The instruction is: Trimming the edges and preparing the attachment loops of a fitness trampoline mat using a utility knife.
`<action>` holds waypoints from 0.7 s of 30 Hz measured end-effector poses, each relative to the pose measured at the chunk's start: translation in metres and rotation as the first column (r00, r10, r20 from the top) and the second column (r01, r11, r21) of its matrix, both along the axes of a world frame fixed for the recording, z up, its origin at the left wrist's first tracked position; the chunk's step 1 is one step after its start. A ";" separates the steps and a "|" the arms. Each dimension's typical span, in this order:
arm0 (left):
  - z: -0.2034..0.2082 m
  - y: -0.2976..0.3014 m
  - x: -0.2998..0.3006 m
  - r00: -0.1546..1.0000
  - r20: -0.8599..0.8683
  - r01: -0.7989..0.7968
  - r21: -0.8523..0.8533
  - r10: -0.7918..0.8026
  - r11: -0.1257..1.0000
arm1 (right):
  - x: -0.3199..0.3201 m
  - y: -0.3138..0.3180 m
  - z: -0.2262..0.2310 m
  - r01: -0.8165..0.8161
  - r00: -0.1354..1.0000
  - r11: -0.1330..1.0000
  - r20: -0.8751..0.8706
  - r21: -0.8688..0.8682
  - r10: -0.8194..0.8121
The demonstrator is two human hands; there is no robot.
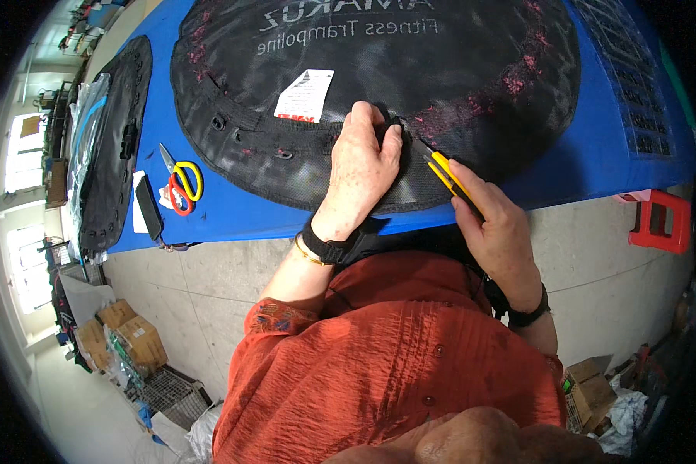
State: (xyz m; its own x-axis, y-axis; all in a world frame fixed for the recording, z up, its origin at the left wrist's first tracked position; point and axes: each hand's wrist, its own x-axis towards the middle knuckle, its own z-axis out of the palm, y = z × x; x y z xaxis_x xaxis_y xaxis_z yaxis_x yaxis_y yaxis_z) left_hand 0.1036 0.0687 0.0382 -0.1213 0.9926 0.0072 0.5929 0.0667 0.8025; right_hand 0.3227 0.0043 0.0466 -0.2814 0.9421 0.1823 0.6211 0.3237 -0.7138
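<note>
A large round black trampoline mat point(348, 178) lies across the near part of the blue table, with a darker band and reddish-pink thread scraps along its inner ring. My left hand point(361, 158) rests on the near part of the mat, fingers curled and closed on its black webbing. My right hand point(496, 224) grips a yellow utility knife point(450, 176); its blade points at the band, just right of my left thumb. What the blade tip touches is too small to tell. A white paper label point(305, 96) lies on the mat, left of my left hand.
Scissors point(181, 184) with red and yellow handles lie on the blue table point(236, 213) at left, beside a black strip point(147, 207). Another black mat point(116, 147) lies farther left. A red stool point(661, 222) stands at right, cardboard boxes point(135, 340) on the floor at left.
</note>
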 end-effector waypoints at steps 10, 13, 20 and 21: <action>-0.009 0.001 -0.003 0.988 -0.153 0.038 0.136 -0.017 0.990 | -0.002 0.014 0.007 0.016 0.998 0.997 -0.054 0.076 -0.012; -0.010 0.001 -0.003 0.988 -0.153 0.043 0.150 -0.020 0.988 | -0.010 0.021 0.013 0.022 0.999 0.997 -0.037 0.069 -0.019; -0.018 0.002 -0.004 0.994 -0.107 0.011 0.200 0.010 0.980 | -0.020 0.032 0.007 0.017 1.000 0.992 -0.014 0.124 -0.015; -0.018 0.001 -0.004 0.994 -0.105 0.011 0.200 0.011 0.980 | -0.020 0.033 0.008 0.012 1.000 0.992 -0.009 0.126 -0.011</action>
